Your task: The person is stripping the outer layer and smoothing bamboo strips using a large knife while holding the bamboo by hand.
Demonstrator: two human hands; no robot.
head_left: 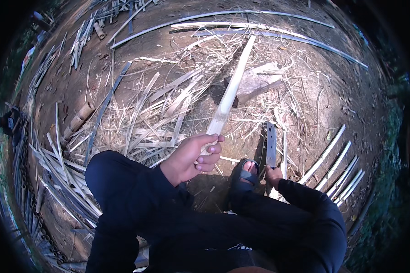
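My left hand [191, 157] is closed around the lower end of a pale split bamboo strip [233, 86], its thumb lying along the top. The strip points up and away from me, its far part passing over a wooden block [261, 83] on the ground. Whether strip and block touch, I cannot tell. Lower on the right, my right hand [273, 176] grips a broad knife [271, 146] with holes along its dark blade. The blade points away from me, beside my sandalled foot [248, 175]. My fingers hide most of the knife's handle.
Shavings and flat bamboo offcuts [164, 98] litter the dirt ahead. Long strips [269, 32] lie across the far side. Several split pieces [328, 157] fan out at right, and more strips [70, 182] are piled at left near a bamboo pole section [79, 119].
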